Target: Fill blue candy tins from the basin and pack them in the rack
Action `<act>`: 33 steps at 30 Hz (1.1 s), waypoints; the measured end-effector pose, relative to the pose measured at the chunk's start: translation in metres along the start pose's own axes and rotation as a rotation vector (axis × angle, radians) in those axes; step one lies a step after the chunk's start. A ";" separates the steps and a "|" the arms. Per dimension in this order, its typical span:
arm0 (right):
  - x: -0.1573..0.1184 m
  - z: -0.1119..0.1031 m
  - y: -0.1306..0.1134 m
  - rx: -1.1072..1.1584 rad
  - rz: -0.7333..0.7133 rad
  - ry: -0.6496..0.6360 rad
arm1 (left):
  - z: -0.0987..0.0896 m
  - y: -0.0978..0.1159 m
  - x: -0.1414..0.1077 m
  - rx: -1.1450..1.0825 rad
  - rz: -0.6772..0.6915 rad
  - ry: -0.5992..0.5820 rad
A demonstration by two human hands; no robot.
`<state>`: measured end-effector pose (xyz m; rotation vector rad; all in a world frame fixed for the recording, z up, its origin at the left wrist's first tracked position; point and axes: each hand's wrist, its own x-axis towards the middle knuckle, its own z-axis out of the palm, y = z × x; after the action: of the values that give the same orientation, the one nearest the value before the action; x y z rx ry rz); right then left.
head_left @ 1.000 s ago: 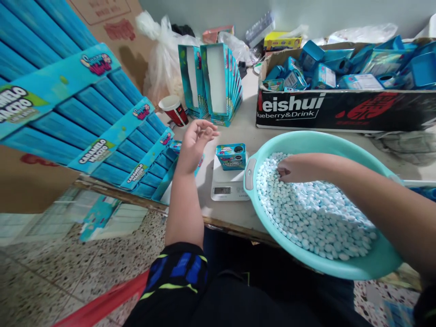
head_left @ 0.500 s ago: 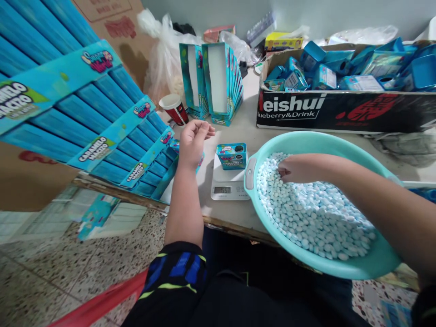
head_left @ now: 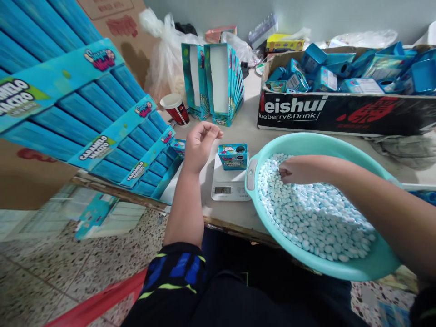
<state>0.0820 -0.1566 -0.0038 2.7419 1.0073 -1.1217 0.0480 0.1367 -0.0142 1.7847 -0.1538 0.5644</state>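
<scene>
My left hand point(head_left: 203, 144) hovers over the table just left of a small blue candy box point(head_left: 233, 156), thumb and fingers drawn together in a pinch. Whatever they hold, if anything, is too small to make out. The box stands on a white kitchen scale point(head_left: 228, 193) whose display is lit. Inside a turquoise basin point(head_left: 306, 138), my right hand point(head_left: 297, 170) rests on light blue and white candies point(head_left: 316, 218). Its fingers are curled at the surface of the candies, partly hidden, and I cannot see what is in them.
Tall stacks of blue display trays point(head_left: 102, 109) lean at the left. Behind stand a red paper cup point(head_left: 175, 111) and upright open display boxes point(head_left: 218, 81). A black carton point(head_left: 340, 111) of blue boxes is at the back right. The table's front edge point(head_left: 231, 227) is near me.
My left hand has shifted a little to the right, closer to the box on the scale. The right hand stays at nearly the same spot in the candies.
</scene>
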 end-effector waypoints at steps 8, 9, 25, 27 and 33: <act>0.001 0.001 0.001 -0.005 0.004 0.003 | 0.004 0.005 -0.003 0.025 0.015 -0.021; 0.001 0.001 0.001 -0.002 0.008 0.000 | 0.005 0.007 -0.003 0.034 0.014 -0.026; 0.001 0.001 0.008 0.037 -0.005 0.003 | 0.030 0.016 -0.023 0.619 0.304 -0.410; 0.001 -0.001 0.010 0.046 -0.011 0.022 | 0.036 0.017 -0.026 0.744 0.294 -0.436; 0.007 0.004 0.021 0.052 -0.052 0.066 | -0.003 0.016 -0.025 0.907 0.320 -0.276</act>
<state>0.0952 -0.1702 -0.0153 2.8267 1.0790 -1.0852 0.0189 0.1305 -0.0114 2.7515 -0.4283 0.6667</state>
